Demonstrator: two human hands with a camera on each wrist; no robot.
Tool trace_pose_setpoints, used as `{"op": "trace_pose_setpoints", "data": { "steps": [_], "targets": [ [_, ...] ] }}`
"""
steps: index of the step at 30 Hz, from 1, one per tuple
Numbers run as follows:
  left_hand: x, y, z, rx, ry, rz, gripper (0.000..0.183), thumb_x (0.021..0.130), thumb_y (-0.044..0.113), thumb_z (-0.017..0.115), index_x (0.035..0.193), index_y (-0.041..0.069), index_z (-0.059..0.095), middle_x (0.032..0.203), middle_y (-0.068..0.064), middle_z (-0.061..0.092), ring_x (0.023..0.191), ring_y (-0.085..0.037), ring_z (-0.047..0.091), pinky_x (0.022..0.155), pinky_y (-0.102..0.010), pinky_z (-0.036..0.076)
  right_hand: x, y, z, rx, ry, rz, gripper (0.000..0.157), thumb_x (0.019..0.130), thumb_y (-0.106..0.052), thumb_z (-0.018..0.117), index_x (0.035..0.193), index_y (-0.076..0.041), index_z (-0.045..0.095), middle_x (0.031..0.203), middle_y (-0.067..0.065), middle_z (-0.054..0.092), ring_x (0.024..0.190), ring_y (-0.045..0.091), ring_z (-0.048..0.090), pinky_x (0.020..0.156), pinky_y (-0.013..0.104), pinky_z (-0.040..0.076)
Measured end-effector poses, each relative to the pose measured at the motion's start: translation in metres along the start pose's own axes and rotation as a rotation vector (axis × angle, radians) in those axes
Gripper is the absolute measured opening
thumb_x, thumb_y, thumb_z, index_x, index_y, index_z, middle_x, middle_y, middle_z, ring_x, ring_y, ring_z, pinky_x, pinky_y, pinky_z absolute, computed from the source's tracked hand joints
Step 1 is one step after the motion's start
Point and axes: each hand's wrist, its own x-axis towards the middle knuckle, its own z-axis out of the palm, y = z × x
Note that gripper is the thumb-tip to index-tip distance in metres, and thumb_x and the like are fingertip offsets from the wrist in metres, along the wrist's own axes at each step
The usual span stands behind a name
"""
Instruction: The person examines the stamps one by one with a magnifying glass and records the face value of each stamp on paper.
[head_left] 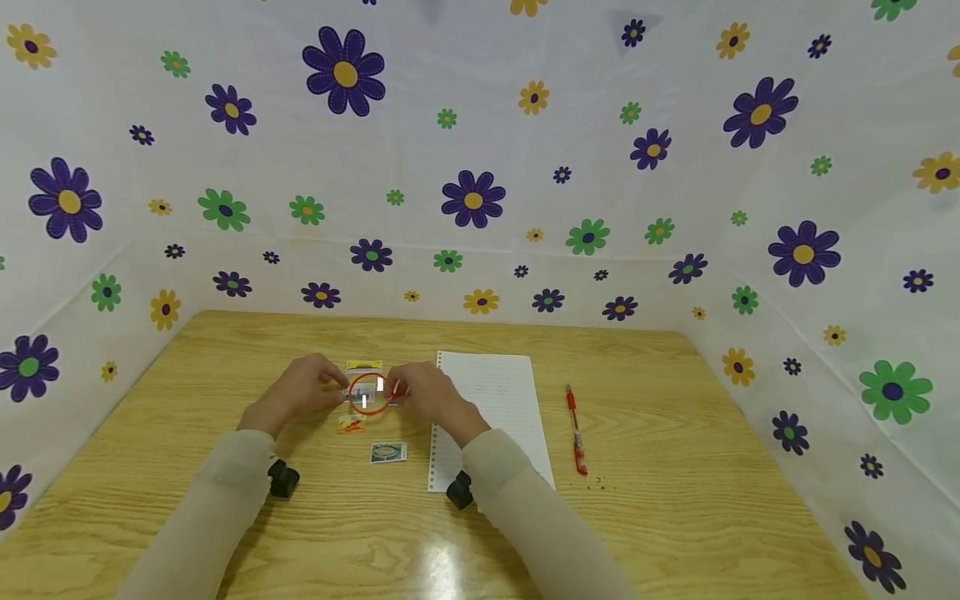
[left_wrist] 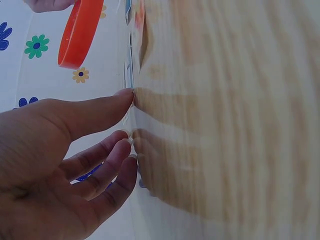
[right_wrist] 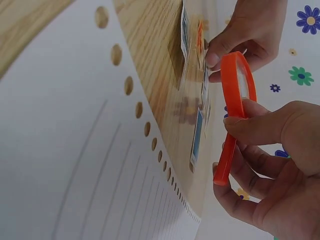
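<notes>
My right hand (head_left: 427, 393) grips the handle of an orange-red magnifying glass (right_wrist: 229, 82), thumb on one side and fingers on the other. The lens is held over a small stamp (head_left: 363, 393) on the table. At that stamp's left side, my left hand (head_left: 300, 389) touches down with its thumb (left_wrist: 107, 110) and fingertips, the fingers loosely bent. Around the lens lie a yellow stamp (head_left: 364, 365), a red-orange stamp (head_left: 351, 424) and a blue-edged stamp (right_wrist: 197, 134) partly under my right hand. Closer to me is a dark green stamp (head_left: 388, 452).
A punched, lined sheet (head_left: 510, 450) with faint writing lies under my right wrist. Beyond it on the right is a red pen (head_left: 576, 433), with small dark specks (head_left: 600, 483) near its lower end. A flower-patterned cloth (head_left: 480, 150) surrounds the wooden table (head_left: 660, 400).
</notes>
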Motion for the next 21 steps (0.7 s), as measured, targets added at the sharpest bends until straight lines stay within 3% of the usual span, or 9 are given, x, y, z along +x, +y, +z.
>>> {"op": "trace_pose_setpoints", "data": {
  "steps": [21],
  "targets": [
    [-0.0005, 0.0018, -0.0002, -0.001, 0.000, -0.011, 0.018, 0.093, 0.012, 0.074, 0.109, 0.007, 0.079, 0.130, -0.025, 0.063, 0.122, -0.048, 0.060, 0.104, -0.063, 0.050, 0.0018, 0.0003, 0.0039, -0.013, 0.025, -0.019, 0.019, 0.092, 0.001, 0.070, 0.099, -0.014, 0.077, 0.098, 0.005, 0.076, 0.082, 0.013, 0.061, 0.067, 0.023, 0.047]
  ]
}}
